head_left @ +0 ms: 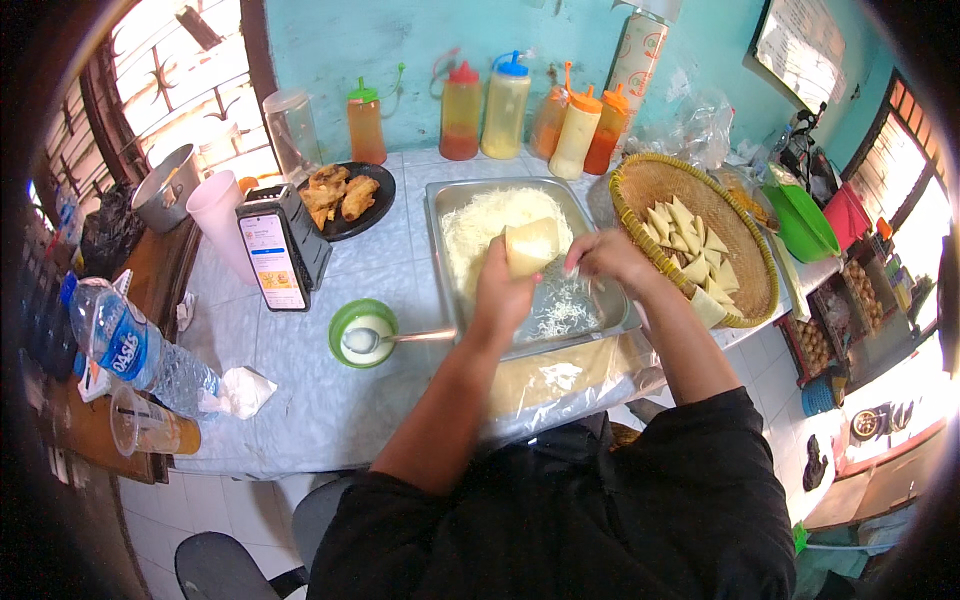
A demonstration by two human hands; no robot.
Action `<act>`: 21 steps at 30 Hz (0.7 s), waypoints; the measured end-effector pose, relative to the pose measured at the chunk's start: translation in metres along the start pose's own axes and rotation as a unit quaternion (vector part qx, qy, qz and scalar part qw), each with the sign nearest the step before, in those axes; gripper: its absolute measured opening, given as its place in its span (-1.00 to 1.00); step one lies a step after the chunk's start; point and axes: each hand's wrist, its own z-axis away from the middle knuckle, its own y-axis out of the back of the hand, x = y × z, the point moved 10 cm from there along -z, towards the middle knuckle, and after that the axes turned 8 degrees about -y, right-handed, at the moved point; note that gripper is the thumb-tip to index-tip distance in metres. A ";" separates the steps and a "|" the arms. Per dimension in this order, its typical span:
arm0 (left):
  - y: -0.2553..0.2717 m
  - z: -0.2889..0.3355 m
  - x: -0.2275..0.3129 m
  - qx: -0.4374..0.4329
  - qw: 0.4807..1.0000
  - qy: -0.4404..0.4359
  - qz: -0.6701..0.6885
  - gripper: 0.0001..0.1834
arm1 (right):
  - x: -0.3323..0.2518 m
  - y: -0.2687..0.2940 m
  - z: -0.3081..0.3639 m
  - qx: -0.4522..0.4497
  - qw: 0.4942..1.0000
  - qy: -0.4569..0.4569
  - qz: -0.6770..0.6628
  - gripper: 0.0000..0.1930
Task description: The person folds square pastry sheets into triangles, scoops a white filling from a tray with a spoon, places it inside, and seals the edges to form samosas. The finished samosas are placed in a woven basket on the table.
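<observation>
My left hand grips a pale pastry wrapper rolled into a cone, its wide end up. Just right of the cone, my right hand has its fingers drawn together in a pinch; what they hold, if anything, is too small to make out. Both hands are over a metal tray of white shredded cheese, heaped at the far left and scattered thinly at the near right. A stack of flat wrappers under clear plastic lies at the table's near edge. Folded triangular pastries sit in a woven basket to the right.
A green bowl of white paste holds a spoon. Left of it stand a phone on a holder, a water bottle and a plastic cup. Fried food fills a black plate. Several sauce bottles line the wall.
</observation>
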 end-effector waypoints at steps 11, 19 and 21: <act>-0.011 0.013 0.002 -0.046 0.992 0.111 0.043 -0.41 | -0.096 0.007 0.024 0.121 0.972 0.193 0.056 -0.76; -0.014 0.016 -0.003 -0.065 0.983 0.154 0.071 -0.48 | -0.094 -0.032 0.027 0.006 0.986 0.161 0.032 -0.80; -0.012 0.015 -0.003 -0.059 0.986 0.146 0.063 -0.51 | -0.089 -0.018 0.024 0.036 0.992 0.125 -0.003 -0.79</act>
